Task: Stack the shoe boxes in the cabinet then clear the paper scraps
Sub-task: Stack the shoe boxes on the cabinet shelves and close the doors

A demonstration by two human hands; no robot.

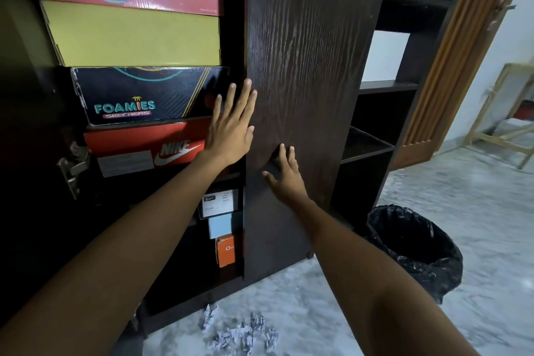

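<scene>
Your left hand [231,127] and right hand [284,175] lie flat, fingers straight, on the door [306,66], holding nothing. Four boxes [138,95] stacked at ten o'clock; lower ones half hidden. Scraps [242,332] at six.

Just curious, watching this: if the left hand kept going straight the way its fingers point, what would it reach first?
Probably the dark door. The left hand lies open with its fingertips at the door's edge, beside the Foamies box; depth is hard to judge, so it may already touch.

Dim indoor light; the cabinet [303,37] interior falls into deep shadow, the floor [476,240] brighter at right, wide-angle bending the edges, slight blur.
</scene>
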